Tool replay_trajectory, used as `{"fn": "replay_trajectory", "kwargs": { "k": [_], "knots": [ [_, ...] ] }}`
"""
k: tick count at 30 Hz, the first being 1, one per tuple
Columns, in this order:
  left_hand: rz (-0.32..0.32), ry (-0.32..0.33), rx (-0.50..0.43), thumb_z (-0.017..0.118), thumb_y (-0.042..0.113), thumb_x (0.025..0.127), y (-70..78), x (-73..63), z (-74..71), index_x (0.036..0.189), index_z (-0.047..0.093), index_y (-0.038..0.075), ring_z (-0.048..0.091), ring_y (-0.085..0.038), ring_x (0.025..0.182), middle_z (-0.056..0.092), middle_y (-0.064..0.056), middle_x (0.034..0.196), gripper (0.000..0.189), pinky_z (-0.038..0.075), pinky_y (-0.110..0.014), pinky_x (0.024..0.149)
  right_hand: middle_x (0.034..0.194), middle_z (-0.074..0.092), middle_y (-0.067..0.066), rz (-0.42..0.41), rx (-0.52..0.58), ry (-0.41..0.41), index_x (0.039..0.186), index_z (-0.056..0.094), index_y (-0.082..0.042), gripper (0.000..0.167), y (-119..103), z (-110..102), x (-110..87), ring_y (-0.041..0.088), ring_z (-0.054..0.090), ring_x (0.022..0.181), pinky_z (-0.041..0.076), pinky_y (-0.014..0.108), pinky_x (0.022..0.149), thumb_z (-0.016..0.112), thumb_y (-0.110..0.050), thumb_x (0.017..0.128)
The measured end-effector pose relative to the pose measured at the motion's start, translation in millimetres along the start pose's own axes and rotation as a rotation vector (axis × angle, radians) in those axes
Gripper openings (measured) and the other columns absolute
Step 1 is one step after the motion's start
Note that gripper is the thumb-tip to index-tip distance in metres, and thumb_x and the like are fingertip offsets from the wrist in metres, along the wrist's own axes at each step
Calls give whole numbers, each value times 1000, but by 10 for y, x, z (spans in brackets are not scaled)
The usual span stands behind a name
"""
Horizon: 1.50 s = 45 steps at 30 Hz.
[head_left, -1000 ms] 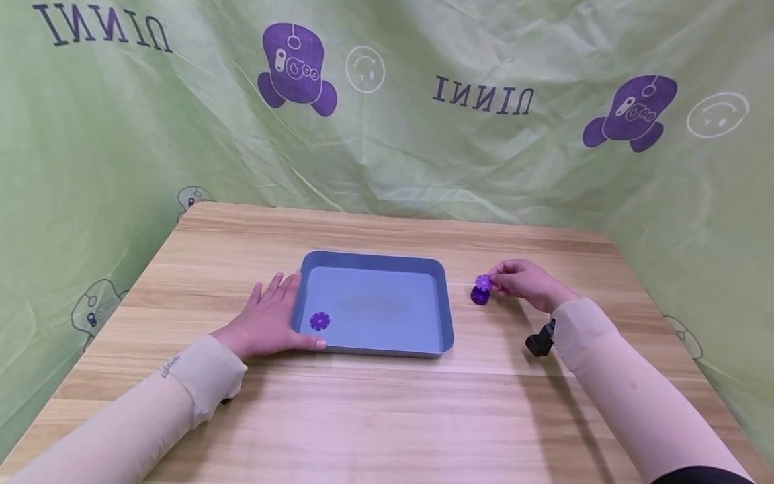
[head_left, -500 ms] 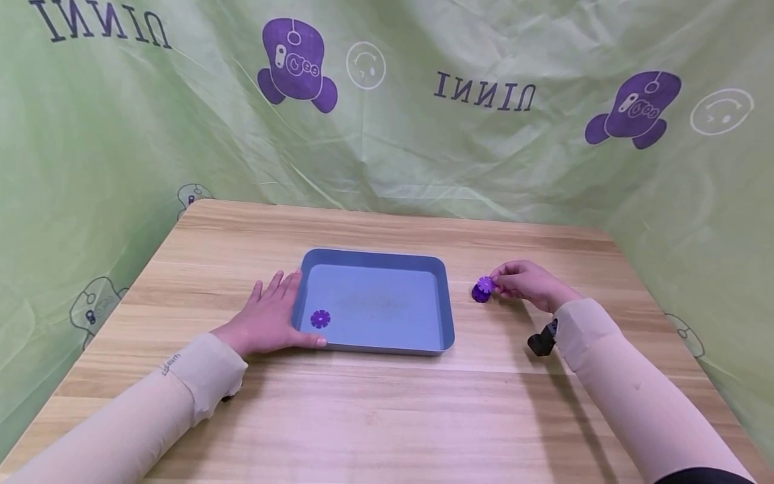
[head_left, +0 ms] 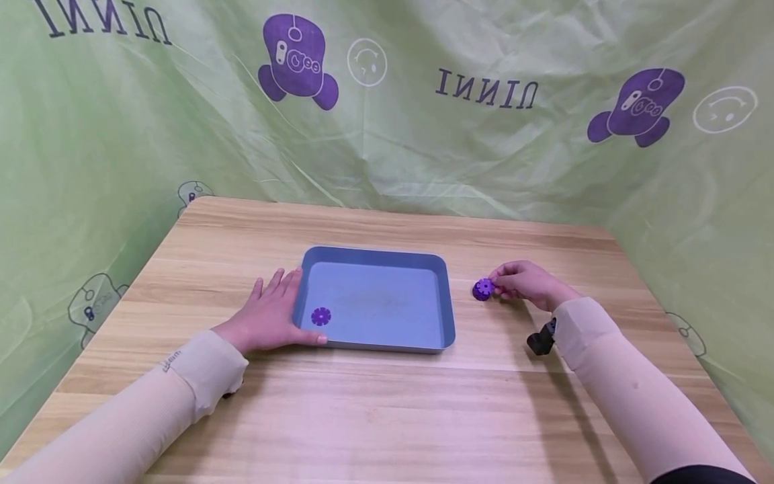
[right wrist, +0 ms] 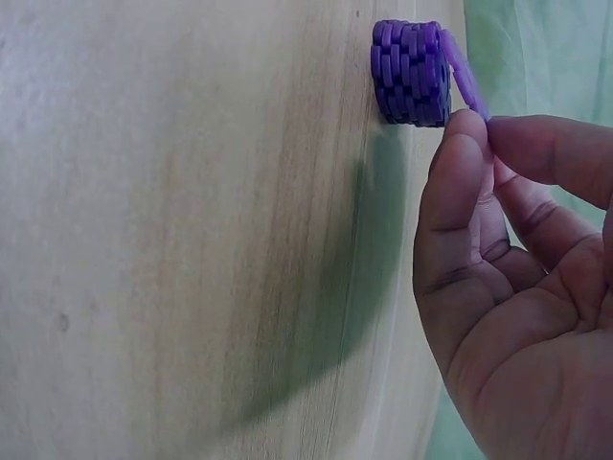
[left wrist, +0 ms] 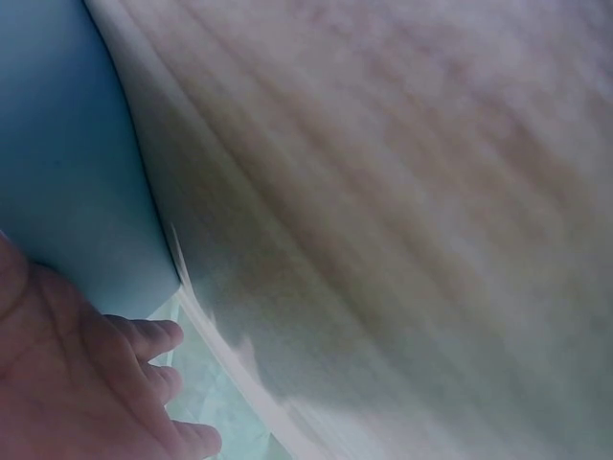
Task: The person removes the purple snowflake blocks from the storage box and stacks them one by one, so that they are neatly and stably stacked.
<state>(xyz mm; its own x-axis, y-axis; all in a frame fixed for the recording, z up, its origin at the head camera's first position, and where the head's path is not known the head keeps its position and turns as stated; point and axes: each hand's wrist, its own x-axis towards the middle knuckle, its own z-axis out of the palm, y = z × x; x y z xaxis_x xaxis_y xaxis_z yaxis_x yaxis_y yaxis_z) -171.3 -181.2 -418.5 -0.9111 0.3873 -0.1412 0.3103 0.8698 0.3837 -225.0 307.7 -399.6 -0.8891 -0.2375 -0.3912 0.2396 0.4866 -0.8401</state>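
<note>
My right hand [head_left: 529, 284] pinches a thin purple notched plastic disc [right wrist: 465, 77] between thumb and forefinger. Just below that disc stands a short stack of like purple discs [right wrist: 410, 75] on the table; the held one leans at a slant at the stack's top, and whether they touch I cannot tell. A blue-grey rectangular tray [head_left: 387, 286] lies to the left of the stack. Another purple disc [head_left: 321, 316] lies flat in its near left corner. Against the tray's left side rests my left hand [head_left: 269, 319], fingers spread, thumb along the near rim.
The wooden table [head_left: 375, 410] reaches back to a green printed curtain [head_left: 393, 168], which also hangs at both sides. A black wrist camera [head_left: 541, 339] juts out under the right sleeve.
My right hand has lowered the pinched disc, which sat higher above the stack before and now overlaps its top. The left hand and tray have stayed in place.
</note>
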Motion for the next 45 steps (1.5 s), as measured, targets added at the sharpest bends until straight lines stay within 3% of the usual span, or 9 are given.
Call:
{"fn": "replay_trajectory", "kwargs": {
  "k": [8,25,31,39,42,45],
  "knots": [
    [-1,0,-2,74,82,70,6,-1,-5,161,3,-9,0,-49,154,10,-29,168,147,-5,-67,120,91,66,5,-10,10,-13,116,59,12,19,14,-22,8,11,61,81,55,22,72,48,0,105],
    [4,4,1,75,81,70,11,10,-6,161,3,-9,2,-49,154,10,-29,168,147,-4,-67,120,94,63,4,0,-2,18,126,53,14,26,31,-32,22,11,59,83,55,22,74,48,-4,107],
    [10,11,0,75,81,70,18,10,-8,160,4,-11,3,-50,154,12,-31,167,146,-3,-68,120,96,64,4,-32,-9,38,129,50,16,31,-104,-48,-8,11,59,82,54,24,75,51,-5,107],
    [3,5,-6,75,81,70,4,9,5,161,3,-10,1,-49,154,11,-30,167,147,-5,-67,120,101,62,7,-79,3,22,130,47,18,33,-332,17,51,11,60,89,56,27,87,48,-6,108],
    [-1,2,-4,74,81,70,-1,6,6,161,3,-9,1,-49,154,11,-30,168,147,-5,-67,120,102,63,10,-91,-33,20,128,48,18,31,-375,60,78,13,61,91,56,28,88,48,-6,108],
    [-1,-2,-1,74,81,71,-4,5,-1,161,2,-9,0,-48,154,10,-30,168,147,-5,-66,120,103,64,13,-97,-147,43,125,53,17,30,-383,72,85,18,63,94,57,30,87,51,-7,107]
  ]
}}
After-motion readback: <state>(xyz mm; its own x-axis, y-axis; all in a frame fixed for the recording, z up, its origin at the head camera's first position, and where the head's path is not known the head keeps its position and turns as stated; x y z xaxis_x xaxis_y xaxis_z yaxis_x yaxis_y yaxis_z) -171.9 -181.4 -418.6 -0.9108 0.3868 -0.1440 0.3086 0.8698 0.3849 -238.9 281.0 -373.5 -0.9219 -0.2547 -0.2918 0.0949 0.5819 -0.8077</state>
